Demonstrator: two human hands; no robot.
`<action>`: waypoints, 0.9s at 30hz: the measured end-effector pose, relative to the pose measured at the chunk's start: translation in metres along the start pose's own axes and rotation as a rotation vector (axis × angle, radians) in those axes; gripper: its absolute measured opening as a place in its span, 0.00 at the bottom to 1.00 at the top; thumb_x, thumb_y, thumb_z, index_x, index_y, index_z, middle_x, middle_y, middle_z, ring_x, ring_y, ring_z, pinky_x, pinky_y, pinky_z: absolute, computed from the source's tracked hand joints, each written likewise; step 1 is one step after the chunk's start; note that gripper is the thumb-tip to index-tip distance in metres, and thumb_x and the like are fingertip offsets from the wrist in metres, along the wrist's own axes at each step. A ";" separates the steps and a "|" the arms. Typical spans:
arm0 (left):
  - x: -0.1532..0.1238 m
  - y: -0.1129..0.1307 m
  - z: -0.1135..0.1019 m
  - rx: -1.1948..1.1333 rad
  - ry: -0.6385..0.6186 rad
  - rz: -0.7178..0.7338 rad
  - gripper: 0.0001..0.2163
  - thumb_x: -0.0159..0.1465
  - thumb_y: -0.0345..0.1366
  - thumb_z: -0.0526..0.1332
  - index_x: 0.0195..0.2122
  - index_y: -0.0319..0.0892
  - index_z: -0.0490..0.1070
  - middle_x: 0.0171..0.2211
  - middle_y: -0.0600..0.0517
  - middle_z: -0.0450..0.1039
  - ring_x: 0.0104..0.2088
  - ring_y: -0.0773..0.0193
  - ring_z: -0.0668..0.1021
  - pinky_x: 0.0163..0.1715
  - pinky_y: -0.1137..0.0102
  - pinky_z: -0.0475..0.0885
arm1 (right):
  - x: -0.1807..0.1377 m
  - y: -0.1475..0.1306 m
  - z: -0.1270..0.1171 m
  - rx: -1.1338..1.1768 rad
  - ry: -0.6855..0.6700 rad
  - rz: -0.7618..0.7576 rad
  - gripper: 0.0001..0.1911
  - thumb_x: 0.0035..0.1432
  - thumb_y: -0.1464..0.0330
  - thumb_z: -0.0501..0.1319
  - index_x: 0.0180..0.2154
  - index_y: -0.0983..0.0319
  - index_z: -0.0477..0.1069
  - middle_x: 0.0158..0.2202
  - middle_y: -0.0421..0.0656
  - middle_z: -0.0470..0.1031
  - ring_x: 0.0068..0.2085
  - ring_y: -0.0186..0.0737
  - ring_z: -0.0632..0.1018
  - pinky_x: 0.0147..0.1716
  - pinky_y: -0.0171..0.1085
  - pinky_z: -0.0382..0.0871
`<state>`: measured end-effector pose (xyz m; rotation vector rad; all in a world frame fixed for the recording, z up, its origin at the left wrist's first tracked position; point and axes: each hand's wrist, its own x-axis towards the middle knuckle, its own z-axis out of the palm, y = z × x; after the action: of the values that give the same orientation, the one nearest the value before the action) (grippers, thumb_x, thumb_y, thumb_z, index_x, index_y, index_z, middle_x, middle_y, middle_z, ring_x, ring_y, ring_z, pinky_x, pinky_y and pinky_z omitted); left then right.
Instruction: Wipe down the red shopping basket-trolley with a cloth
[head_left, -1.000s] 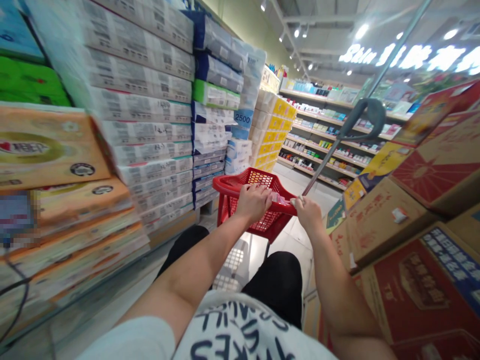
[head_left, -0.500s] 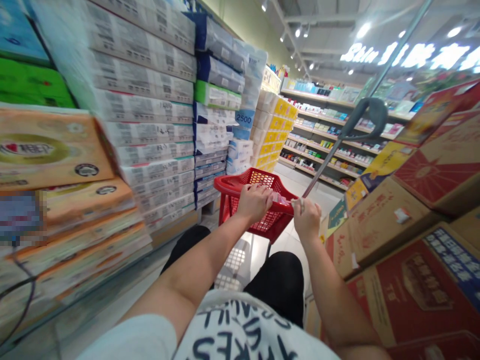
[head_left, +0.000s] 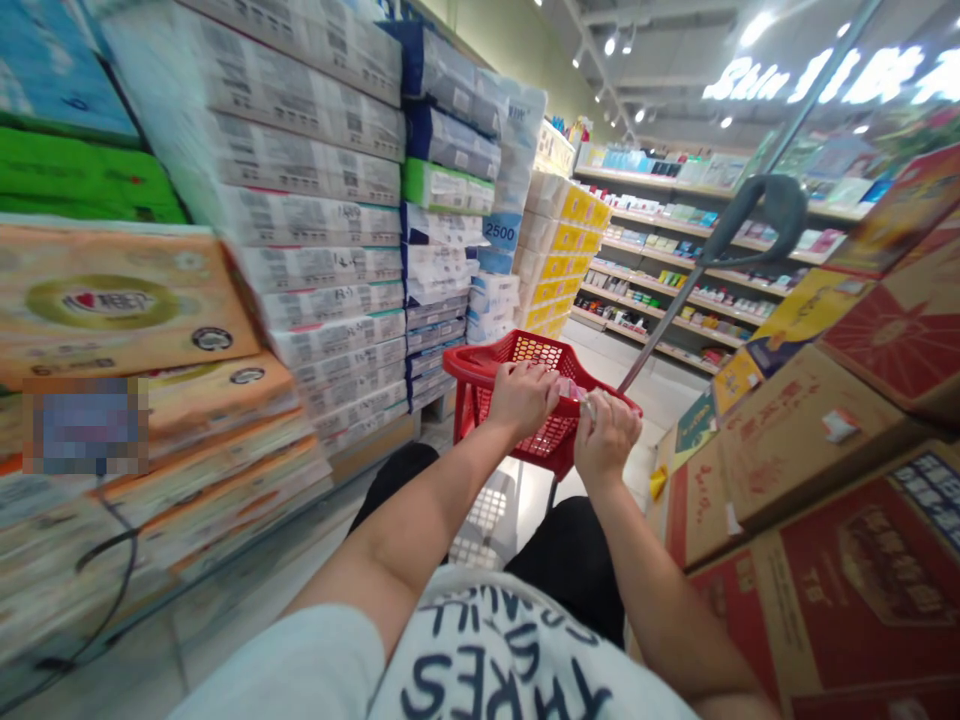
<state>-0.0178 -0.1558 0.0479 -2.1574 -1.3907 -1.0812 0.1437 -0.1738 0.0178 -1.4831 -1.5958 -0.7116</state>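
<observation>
A red plastic shopping basket (head_left: 517, 360) rolls ahead of me down a shop aisle. My left hand (head_left: 523, 397) is closed over the near rim of the basket. My right hand (head_left: 606, 437) is closed too, at the rim's right end, where a thin metal pull rod rises up to a grey loop handle (head_left: 757, 215). Something small and pinkish shows between my two hands, too small to name. My dark trousers and a white printed shirt fill the bottom of the view.
Tall stacks of wrapped tissue packs (head_left: 300, 210) line the left side. Red and brown cardboard cartons (head_left: 825, 480) are piled close on the right. Shelves of small goods (head_left: 675, 280) cross the aisle's far end. A pale tiled floor (head_left: 495, 500) runs under the basket.
The view has shifted to the right and forward along the aisle. My right hand has slid a little left along the rim, closer to my left hand.
</observation>
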 end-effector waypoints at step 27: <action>-0.005 0.003 -0.008 0.097 -0.064 -0.006 0.17 0.71 0.43 0.46 0.52 0.49 0.70 0.49 0.51 0.74 0.49 0.58 0.72 0.49 0.58 0.60 | -0.006 -0.011 0.000 0.142 0.083 -0.138 0.15 0.60 0.65 0.53 0.43 0.64 0.72 0.43 0.53 0.75 0.47 0.50 0.74 0.50 0.47 0.59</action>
<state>-0.0196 -0.1652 0.0490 -2.1364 -1.4475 -0.9343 0.1325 -0.1781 0.0140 -1.2355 -1.6611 -0.7120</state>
